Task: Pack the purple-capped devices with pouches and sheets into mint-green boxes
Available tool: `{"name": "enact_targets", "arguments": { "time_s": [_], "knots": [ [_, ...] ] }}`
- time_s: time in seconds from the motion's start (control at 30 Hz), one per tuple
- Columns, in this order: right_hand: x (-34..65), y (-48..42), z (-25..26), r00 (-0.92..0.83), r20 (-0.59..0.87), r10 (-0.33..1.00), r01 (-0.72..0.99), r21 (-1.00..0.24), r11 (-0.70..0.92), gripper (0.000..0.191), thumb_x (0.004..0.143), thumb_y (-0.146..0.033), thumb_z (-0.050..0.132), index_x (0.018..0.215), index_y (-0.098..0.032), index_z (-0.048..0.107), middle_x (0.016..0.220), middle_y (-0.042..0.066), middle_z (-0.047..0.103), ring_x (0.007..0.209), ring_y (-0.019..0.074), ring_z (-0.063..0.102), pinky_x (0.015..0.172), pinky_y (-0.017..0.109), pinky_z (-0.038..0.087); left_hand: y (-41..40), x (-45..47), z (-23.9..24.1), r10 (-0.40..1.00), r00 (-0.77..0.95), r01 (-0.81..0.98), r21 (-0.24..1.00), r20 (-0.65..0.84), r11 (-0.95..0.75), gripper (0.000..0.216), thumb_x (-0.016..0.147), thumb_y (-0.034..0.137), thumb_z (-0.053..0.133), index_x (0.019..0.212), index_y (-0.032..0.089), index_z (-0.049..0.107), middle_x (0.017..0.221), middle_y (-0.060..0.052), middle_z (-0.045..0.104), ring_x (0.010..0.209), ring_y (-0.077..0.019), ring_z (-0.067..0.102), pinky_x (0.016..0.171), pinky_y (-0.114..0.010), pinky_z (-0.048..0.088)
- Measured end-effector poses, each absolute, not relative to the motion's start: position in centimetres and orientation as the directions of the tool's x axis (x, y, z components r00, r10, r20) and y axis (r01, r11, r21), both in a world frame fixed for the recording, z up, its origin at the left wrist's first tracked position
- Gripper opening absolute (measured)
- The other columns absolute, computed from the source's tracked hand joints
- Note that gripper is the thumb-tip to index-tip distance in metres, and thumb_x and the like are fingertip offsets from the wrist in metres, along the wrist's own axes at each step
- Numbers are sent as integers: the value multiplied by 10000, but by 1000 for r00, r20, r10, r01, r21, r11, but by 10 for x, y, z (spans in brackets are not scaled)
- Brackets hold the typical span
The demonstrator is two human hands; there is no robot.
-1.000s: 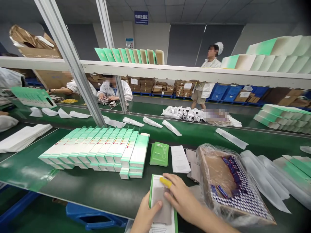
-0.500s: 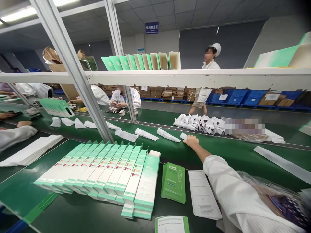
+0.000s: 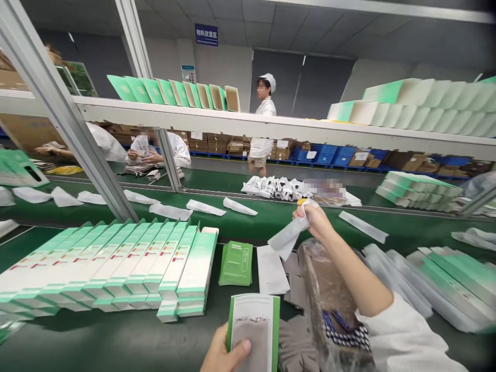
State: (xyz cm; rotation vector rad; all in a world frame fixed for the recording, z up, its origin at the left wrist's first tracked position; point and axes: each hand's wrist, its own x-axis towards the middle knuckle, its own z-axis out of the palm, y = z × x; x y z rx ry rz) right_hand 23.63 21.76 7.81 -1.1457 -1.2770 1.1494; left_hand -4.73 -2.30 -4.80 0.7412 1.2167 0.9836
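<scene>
My right hand (image 3: 315, 222) is closed on a white paper-like sleeve (image 3: 289, 235), which hangs down to the left above the bench. A small yellow patch shows at its fingertips; I cannot make out what it is. At the bottom, my left hand (image 3: 227, 351) grips a green booklet (image 3: 276, 330) with its thumb on top. A white sheet and a greyish flat pouch (image 3: 251, 336) lie over that booklet. Between the hands and the boxes sits a stack of green booklets (image 3: 235, 263), with white leaflets (image 3: 271, 268) beside it.
Rows of green-and-white boxes (image 3: 189, 268) stand at left. White sleeves (image 3: 205, 207) lie along the green belt (image 3: 271, 222). An open plastic-lined carton (image 3: 329, 279) holds dark patterned items under my right arm. A metal post (image 3: 73, 124) and shelf (image 3: 248, 123) cross ahead. Other people are beyond.
My right hand has come back from the belt, lifting a white sleeve. My left hand has entered, holding the booklet with a greyish pouch on it. The view has turned right.
</scene>
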Motion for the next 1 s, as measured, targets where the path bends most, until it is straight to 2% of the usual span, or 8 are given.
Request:
{"name": "enact_targets", "arguments": {
  "time_s": [0.07, 0.17, 0.33, 0.43, 0.57, 0.8, 0.9, 1.0],
  "knots": [
    [234, 166, 88, -119, 74, 990, -143, -988, 56, 273, 852, -470, 629, 802, -214, 550, 573, -81, 367, 574, 121, 459, 643, 300, 493, -17, -42, -29, 958, 174, -111, 962, -227, 248, 621, 649, 562, 809, 1120, 166, 719, 1237, -169, 672, 1170, -403, 591, 999, -460, 480],
    [217, 101, 90, -277, 25, 961, -304, -950, -63, 362, 693, -407, 813, 891, -215, 579, 589, -79, 426, 554, 116, 434, 567, 278, 455, -12, -34, 6, 893, 448, -90, 996, 40, 0, 512, 780, 467, 717, 1201, 177, 699, 1438, -136, 535, 1297, -377, 494, 1089, -421, 392],
    [169, 42, 69, -339, -35, 940, -527, -821, -221, 256, 763, -296, 799, 811, -200, 567, 545, -93, 397, 500, 74, 394, 518, 197, 418, -36, -29, 22, 692, 721, 13, 999, -30, 31, 369, 748, 406, 732, 1049, 196, 768, 1291, -80, 646, 1169, -349, 591, 1050, -437, 433],
    [145, 27, 53, -289, -64, 955, -657, -712, -247, 285, 763, -291, 798, 740, -218, 523, 554, -98, 388, 507, 62, 425, 558, 163, 463, -58, -35, 13, 724, 669, 49, 982, -169, 183, 400, 744, 360, 757, 1129, 252, 741, 1433, -43, 542, 1327, -369, 467, 1117, -466, 360],
    [126, 11, 27, -301, -120, 946, -702, -643, -305, 206, 748, -263, 786, 774, -212, 588, 658, -35, 559, 603, 107, 577, 653, 227, 553, -76, -45, 8, 739, 631, 36, 960, -236, 276, 552, 718, 355, 793, 1249, 254, 679, 1492, -58, 482, 1389, -420, 376, 1108, -515, 368],
    [114, -17, -31, -26, -173, 985, -587, -795, -155, 355, 805, -518, 688, 999, -220, 682, 897, 54, 738, 752, 242, 689, 677, 365, 572, -75, -56, 22, 788, 578, 64, 974, -213, 217, 416, 767, 227, 706, 1181, 261, 724, 1397, -52, 569, 1388, -391, 379, 1143, -495, 302],
    [123, -17, -35, -60, -67, 996, -478, -874, -87, 542, 703, -472, 810, 1159, -240, 634, 1071, 83, 731, 912, 274, 692, 761, 379, 562, -71, -58, 13, 779, 606, 70, 987, -159, 147, 370, 774, 192, 687, 1134, 254, 742, 1402, -47, 564, 1361, -350, 420, 1156, -452, 282],
    [152, -6, -25, 47, -104, 993, -447, -892, -72, 605, 657, -389, 852, 1197, -258, 613, 1085, 70, 731, 920, 264, 691, 771, 374, 566, -70, -58, -16, 846, 502, -82, 964, -181, 254, 519, 695, 361, 810, 1182, 212, 708, 1294, -106, 642, 1237, -368, 540, 1084, -477, 381]
  ]
}}
